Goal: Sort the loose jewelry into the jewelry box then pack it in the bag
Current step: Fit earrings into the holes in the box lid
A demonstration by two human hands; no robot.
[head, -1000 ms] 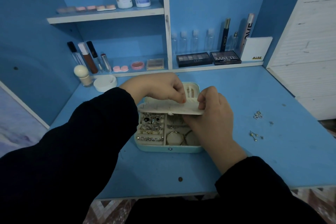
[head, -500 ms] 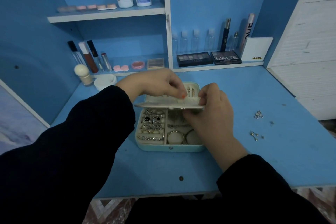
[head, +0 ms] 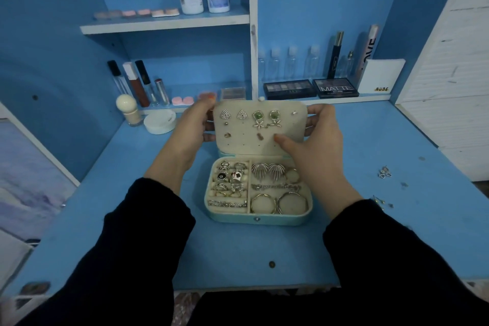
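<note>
Sorting step: left hand (head: pixel 191 128) and right hand (head: pixel 318 148) grip earring panel (head: pixel 246 141) upright over jewelry box (head: pixel 258 219); next, fetch loose earrings (head: pixel 384 172).

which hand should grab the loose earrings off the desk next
Right. The loose earrings lie on the desk right of the jewelry box, on the right hand's side. The left hand, gripping the earring panel's left edge, would have to cross the box.
</note>
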